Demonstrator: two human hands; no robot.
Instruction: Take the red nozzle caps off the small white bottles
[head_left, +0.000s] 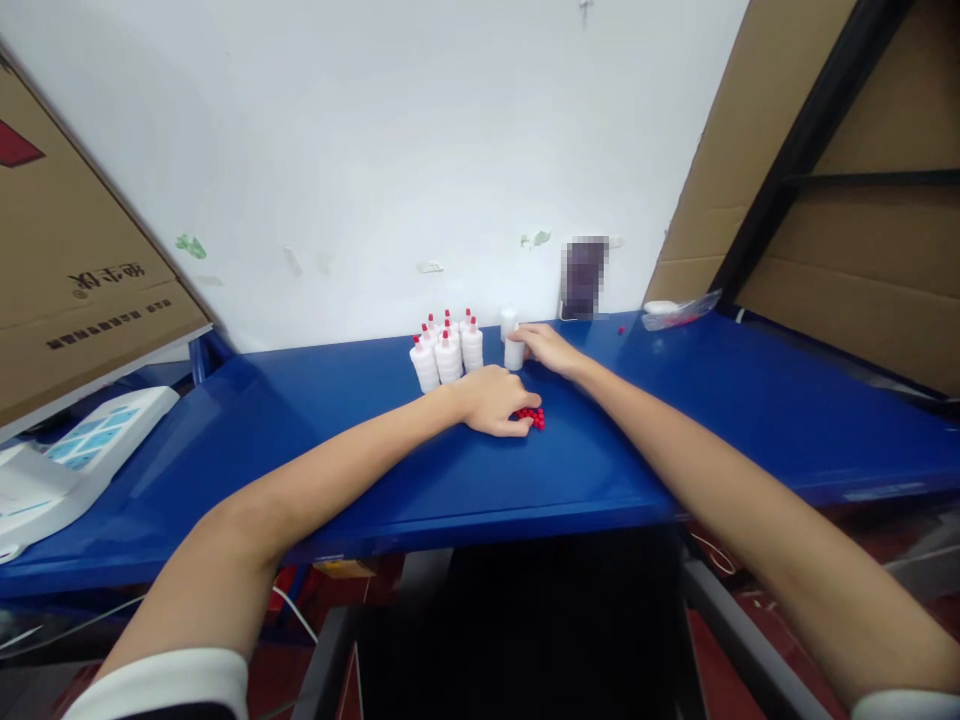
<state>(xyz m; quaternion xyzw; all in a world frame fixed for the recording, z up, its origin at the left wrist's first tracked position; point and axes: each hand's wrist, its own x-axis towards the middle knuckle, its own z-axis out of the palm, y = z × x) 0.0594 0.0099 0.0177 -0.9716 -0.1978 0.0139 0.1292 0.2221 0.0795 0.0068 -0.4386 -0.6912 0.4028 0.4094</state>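
Note:
My left hand rests low over the blue table, palm down. Its thumb and index finger are apart at the edge of a small pile of red caps. Some of the caps lie between those fingertips. Just behind it, my right hand has its fingers closed around a white bottle, which stands upright. Another white bottle is right behind that one, partly covered. Left of both hands, several white squeeze bottles with red pointed tips stand in a tight group.
The blue table meets a white wall. A blurred dark device leans on the wall. One loose red cap and a clear plastic bag lie at the right. White equipment and a large carton stand at the left.

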